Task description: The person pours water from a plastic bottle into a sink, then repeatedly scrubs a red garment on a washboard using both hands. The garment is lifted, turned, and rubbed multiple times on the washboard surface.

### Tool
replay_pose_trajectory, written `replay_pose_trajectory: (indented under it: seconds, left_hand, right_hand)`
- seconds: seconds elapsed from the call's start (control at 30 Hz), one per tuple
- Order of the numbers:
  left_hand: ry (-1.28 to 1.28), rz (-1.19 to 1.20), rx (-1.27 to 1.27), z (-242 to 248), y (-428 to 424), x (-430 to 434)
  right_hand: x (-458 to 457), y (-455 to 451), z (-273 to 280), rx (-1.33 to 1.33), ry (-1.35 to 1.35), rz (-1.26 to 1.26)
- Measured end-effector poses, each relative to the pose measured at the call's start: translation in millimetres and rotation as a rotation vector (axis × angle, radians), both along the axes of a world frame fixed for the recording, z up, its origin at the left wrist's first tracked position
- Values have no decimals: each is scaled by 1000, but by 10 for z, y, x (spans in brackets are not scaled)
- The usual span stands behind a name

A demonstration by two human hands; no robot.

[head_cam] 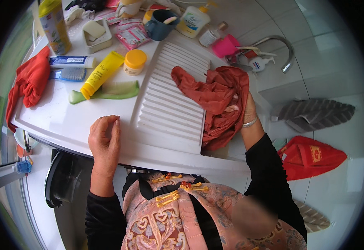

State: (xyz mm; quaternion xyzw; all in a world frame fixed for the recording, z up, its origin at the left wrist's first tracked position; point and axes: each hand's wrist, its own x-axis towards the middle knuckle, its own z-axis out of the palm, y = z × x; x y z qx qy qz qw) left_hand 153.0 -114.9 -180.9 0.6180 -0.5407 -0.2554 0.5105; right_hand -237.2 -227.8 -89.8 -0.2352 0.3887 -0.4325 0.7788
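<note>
My right hand (249, 109), with a silver bangle at its wrist, grips a crumpled brick-red cloth garment (218, 106). Folds of the cloth cover part of the fingers. The bundle hangs over the sink basin, and one end lies across the white ribbed washboard (169, 100) moulded into the counter. My left hand (105, 143) holds nothing; it rests at the counter's front edge, left of the washboard, its fingers loosely curled with a gap to the thumb. Beyond it lie a green comb (119, 90) and a yellow squeeze tube (102, 75).
A chrome faucet (286, 53) curves above the sink. Around the counter stand a yellow-lidded jar (135, 62), a blue-grey mug (162, 25), a soap dish (97, 39) and a pump bottle (193, 22). Another red cloth (32, 78) drapes over the left edge. Towels (310, 157) hang at right.
</note>
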Motion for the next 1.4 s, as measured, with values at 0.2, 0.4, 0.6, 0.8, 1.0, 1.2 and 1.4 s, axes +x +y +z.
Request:
replay_pose_trajectory:
  seconds: [0.2, 0.4, 0.6, 0.8, 1.0, 1.2, 1.4]
  left_hand:
    - [-35, -25, 12, -1, -5, -5]
    - [-94, 0, 2, 24, -4, -18]
    - [-95, 16, 20, 61, -52, -25]
    - [-107, 37, -9, 63, -48, -33]
    - [-15, 8, 4, -39, -43, -7]
    - [5, 2, 0, -136, -55, 16]
    - [11, -15, 23, -131, -60, 26]
  right_hand:
    - [113, -219, -270, -420, 1180, -142]
    - [823, -138, -805, -1198, 1726, 101]
    - [1033, -733, -1087, -1255, 1726, 103]
    - [981, -1069, -1083, -757, 1180, -8]
    - [499, -466, -813, -699, 715, 57]
    - [176, 97, -803, -887, 1441, 15]
    - [27, 226, -1195, -533, 1188, -77]
